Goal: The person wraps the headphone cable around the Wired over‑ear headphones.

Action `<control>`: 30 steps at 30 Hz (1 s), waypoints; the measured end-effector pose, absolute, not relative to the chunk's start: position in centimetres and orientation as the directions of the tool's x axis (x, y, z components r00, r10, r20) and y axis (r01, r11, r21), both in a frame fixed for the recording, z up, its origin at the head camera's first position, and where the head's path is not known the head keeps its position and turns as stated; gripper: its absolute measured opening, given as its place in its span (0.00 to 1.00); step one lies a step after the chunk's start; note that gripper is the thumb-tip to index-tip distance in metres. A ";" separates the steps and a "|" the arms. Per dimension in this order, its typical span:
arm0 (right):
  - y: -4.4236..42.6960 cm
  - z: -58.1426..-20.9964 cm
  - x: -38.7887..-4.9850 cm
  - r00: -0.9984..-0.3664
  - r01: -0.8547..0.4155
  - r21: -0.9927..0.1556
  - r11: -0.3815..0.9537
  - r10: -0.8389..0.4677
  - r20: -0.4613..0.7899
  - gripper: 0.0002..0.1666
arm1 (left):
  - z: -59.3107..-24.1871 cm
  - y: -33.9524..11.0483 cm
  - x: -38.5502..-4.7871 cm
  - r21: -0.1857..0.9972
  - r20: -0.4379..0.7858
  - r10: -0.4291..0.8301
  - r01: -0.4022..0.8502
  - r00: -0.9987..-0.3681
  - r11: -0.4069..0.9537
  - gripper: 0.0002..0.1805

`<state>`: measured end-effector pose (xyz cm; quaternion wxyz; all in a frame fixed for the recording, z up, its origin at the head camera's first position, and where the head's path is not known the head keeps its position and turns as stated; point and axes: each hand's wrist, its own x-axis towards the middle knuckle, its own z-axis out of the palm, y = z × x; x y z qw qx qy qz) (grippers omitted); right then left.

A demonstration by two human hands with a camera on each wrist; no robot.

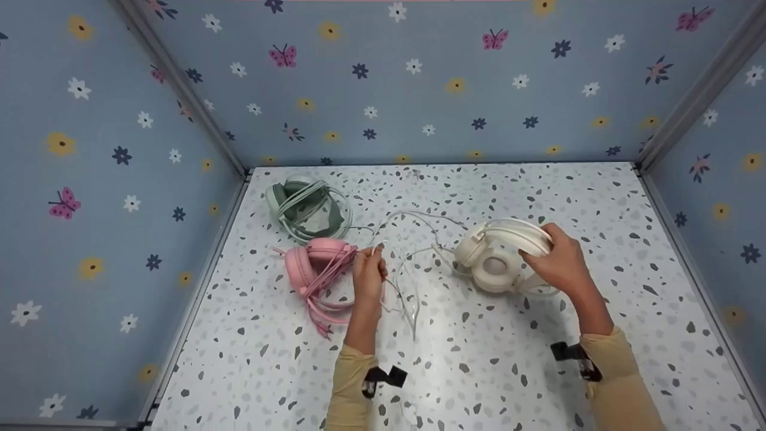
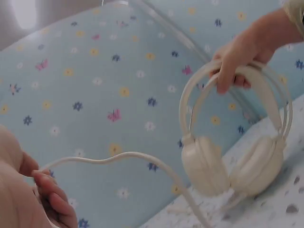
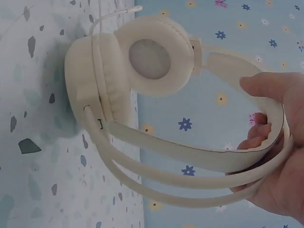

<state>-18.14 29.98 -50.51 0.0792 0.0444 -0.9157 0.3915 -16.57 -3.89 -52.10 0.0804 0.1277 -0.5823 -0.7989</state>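
White over-ear headphones [image 1: 497,266] are at the right of the table, their headband [image 3: 190,156] gripped by my right hand [image 1: 559,257]. The ear cups [image 3: 149,57] point down toward the tabletop in the left wrist view. My left hand [image 1: 369,275] pinches the white cable [image 2: 128,156] between thumb and fingers, near the middle of the table. From there the cable runs in loose loops to the headphones. Pink headphones [image 1: 302,269] with a bundled pink cord lie just left of my left hand. Green headphones [image 1: 332,221] with a coiled cord lie behind them.
The speckled white table [image 1: 479,371] is bounded by flowered blue panels [image 1: 413,90] at the back and both sides. Metal-coloured posts [image 1: 179,84] stand at the corners. Loose white cable loops [image 1: 413,299] lie beside my left hand.
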 end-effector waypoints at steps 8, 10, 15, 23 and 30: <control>30.2 -50.5 -17.0 -0.890 -0.299 -0.693 0.656 0.070 0.450 0.11 | -55.2 -3.5 -15.8 0.806 0.244 -0.297 0.023 -0.923 0.591 0.23; 30.5 -49.9 -16.5 -0.876 -0.310 -0.728 0.611 0.113 0.468 0.10 | -55.3 -3.0 -15.4 0.781 0.293 -0.122 0.164 -0.948 0.602 0.15; 31.4 -47.5 -14.9 -0.894 -0.379 -0.907 0.181 0.180 0.410 0.07 | -55.2 -1.8 -15.3 0.789 0.321 0.167 0.361 -0.932 0.497 0.12; 31.8 -44.6 -13.5 -0.871 -0.305 -0.707 -0.638 -0.113 0.478 0.06 | -54.0 -0.2 -17.6 0.594 0.617 0.110 0.553 -0.779 0.584 0.23; 30.7 -45.6 -13.9 -0.766 -0.030 -0.544 -0.838 -0.331 0.551 0.14 | -53.2 1.6 -19.3 0.842 0.527 0.212 0.539 -0.823 -0.003 0.17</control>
